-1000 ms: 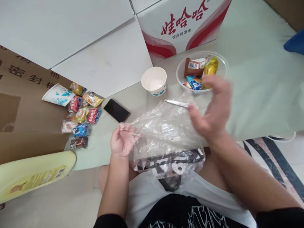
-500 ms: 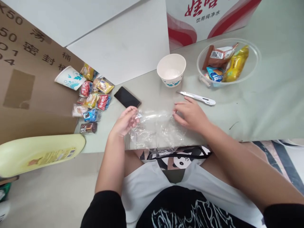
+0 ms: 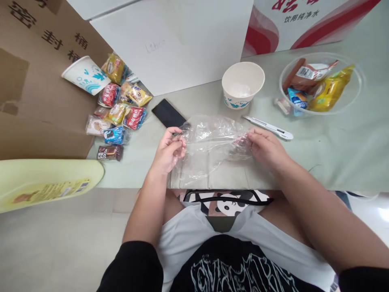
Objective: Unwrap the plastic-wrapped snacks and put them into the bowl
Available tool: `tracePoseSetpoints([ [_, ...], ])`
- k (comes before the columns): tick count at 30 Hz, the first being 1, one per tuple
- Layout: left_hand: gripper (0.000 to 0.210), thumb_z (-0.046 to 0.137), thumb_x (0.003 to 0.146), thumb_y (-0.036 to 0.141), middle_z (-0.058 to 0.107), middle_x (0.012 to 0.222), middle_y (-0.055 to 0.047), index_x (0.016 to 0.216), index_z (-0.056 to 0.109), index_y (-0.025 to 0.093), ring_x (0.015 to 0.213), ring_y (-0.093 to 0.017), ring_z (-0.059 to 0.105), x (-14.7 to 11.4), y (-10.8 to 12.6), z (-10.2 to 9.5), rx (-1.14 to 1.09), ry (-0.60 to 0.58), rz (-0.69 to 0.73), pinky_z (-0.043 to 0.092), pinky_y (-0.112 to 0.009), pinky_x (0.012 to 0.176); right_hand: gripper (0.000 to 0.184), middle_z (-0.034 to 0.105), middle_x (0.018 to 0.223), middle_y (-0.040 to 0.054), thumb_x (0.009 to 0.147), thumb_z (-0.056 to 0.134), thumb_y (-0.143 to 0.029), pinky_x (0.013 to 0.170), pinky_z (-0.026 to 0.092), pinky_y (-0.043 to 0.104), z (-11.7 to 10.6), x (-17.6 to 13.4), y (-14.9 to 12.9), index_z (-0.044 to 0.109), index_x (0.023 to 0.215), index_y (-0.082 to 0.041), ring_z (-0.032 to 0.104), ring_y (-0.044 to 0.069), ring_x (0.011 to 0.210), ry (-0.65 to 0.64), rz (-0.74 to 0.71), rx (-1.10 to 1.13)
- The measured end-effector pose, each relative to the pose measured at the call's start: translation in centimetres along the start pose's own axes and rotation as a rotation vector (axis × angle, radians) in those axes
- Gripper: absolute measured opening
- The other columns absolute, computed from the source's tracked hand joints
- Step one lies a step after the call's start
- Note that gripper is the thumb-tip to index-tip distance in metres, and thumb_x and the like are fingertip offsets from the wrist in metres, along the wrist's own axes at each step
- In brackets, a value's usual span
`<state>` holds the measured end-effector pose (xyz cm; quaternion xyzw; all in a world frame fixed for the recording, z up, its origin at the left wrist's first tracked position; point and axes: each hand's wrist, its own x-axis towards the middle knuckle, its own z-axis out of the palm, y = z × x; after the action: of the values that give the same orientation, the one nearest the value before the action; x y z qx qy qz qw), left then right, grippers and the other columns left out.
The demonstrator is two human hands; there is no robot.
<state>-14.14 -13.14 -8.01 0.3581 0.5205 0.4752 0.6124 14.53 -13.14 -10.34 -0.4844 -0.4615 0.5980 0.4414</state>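
A clear plastic bag (image 3: pixel 209 148) is stretched between my two hands above the table's near edge. My left hand (image 3: pixel 170 150) pinches its left side, fingers curled. On the opposite side my right hand (image 3: pixel 265 147) has thumb and fingers closed on the plastic. Just beyond the left hand lies a black phone (image 3: pixel 169 113). Past the bag stands a white paper bowl (image 3: pixel 242 86) with a blue leaf print, and nothing shows inside it. A white utility knife (image 3: pixel 269 127) rests beyond my right hand.
A clear plastic tub (image 3: pixel 361 87) with several wrapped snacks stands at the back right. Several small packaged snacks (image 3: pixel 117 115) and a tilted paper cup (image 3: pixel 86 76) sit at left by a cardboard box (image 3: pixel 45 117). White boxes (image 3: pixel 182 48) line the back. A yellow bottle (image 3: pixel 51 182) is at left.
My right hand has closed on the plastic, and the bag is now lifted and spread between both hands. The view has shifted, so the table items appear displaced.
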Motion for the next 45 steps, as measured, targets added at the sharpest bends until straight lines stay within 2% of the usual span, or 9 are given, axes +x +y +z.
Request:
tracePoseSetpoints([
  [4,0.020,0.071,0.056,0.015,0.067,0.075,0.002,0.075,0.066,0.020,0.035,0.001,0.028,0.0,0.8,-0.6,0.051,0.018,0.011,0.014,-0.017,0.033,0.036,0.072,0.070,0.0024,0.078,0.074,-0.051,0.071,0.056,0.037,-0.1,0.1,-0.2,0.052,0.065,-0.025,0.072,0.023,0.073,0.025,-0.019,0.084],
  [10,0.027,0.072,0.053,0.013,0.077,0.094,-0.005,0.079,0.073,0.019,0.036,0.002,0.021,0.0,0.9,-1.1,0.063,0.023,0.008,0.009,-0.019,0.034,0.032,0.062,0.056,-0.0028,0.083,0.067,-0.049,0.079,0.060,0.043,-2.2,1.4,0.2,0.048,0.070,-0.027,0.071,0.022,0.064,0.227,-0.099,0.224],
  [14,0.030,0.075,0.057,0.009,0.079,0.104,-0.005,0.085,0.075,0.021,0.037,0.003,0.020,0.3,0.9,-1.2,-0.063,0.037,0.047,0.010,-0.018,0.032,0.034,0.077,0.101,0.0036,0.090,0.056,-0.064,0.093,0.058,0.049,-2.8,1.7,1.0,0.052,0.100,-0.032,0.075,0.027,0.104,0.190,-0.193,0.187],
  [20,0.037,0.072,0.065,0.005,0.078,0.119,-0.004,0.098,0.076,0.022,0.034,0.005,0.017,0.2,1.0,-1.4,-0.240,-0.050,0.031,0.011,-0.014,0.028,0.096,0.067,0.136,0.0089,0.078,0.078,-0.063,0.118,0.043,0.052,0.1,1.8,2.7,0.022,0.153,-0.041,0.058,0.026,0.137,-0.027,-0.230,-0.092],
  [26,0.037,0.080,0.068,0.015,0.075,0.129,-0.008,0.103,0.076,0.024,0.032,0.007,0.016,-0.9,-0.2,-0.5,-0.318,-0.327,-0.052,0.010,-0.013,0.027,0.103,0.060,0.147,0.0094,0.073,0.080,-0.068,0.126,0.033,0.050,1.0,2.0,1.6,0.025,0.155,-0.038,0.047,0.028,0.148,-0.022,-0.372,-0.090],
  [30,0.037,0.081,0.069,0.016,0.075,0.128,-0.009,0.104,0.077,0.024,0.033,0.007,0.016,-0.9,-0.5,-0.5,-0.317,-0.325,-0.049,0.009,-0.014,0.028,0.066,0.075,0.112,0.0065,0.077,0.076,-0.067,0.107,0.052,0.047,0.4,1.0,0.5,0.055,0.129,-0.032,0.063,0.030,0.131,0.009,-0.300,-0.082],
  [34,0.039,0.070,0.073,0.009,0.068,0.142,-0.006,0.106,0.078,0.027,0.035,0.007,0.017,-0.4,0.2,-1.3,-0.320,-0.164,0.034,0.013,-0.016,0.029,0.042,0.074,0.091,0.0021,0.082,0.073,-0.056,0.083,0.060,0.038,-0.3,0.8,0.1,0.059,0.111,-0.030,0.075,0.023,0.091,0.153,-0.092,-0.046],
  [40,0.044,0.063,0.075,0.005,0.058,0.155,-0.002,0.108,0.077,0.030,0.038,0.005,0.019,0.1,0.3,-1.3,-0.296,-0.044,0.089,0.017,-0.015,0.029,0.070,0.074,0.107,0.0040,0.080,0.072,-0.058,0.065,0.062,0.035,0.6,0.4,-1.1,0.039,0.138,-0.036,0.076,0.023,0.085,-0.091,0.263,0.239],
  [45,0.042,0.064,0.072,0.002,0.063,0.150,0.001,0.103,0.078,0.027,0.039,0.004,0.021,0.9,0.9,-1.8,-0.318,0.110,0.156,0.026,-0.011,0.030,0.076,0.068,0.070,-0.0048,0.078,0.079,-0.038,0.038,0.034,0.022,0.1,-0.6,-2.1,0.040,0.143,-0.027,0.046,0.009,0.040,-0.197,0.351,0.001],
])
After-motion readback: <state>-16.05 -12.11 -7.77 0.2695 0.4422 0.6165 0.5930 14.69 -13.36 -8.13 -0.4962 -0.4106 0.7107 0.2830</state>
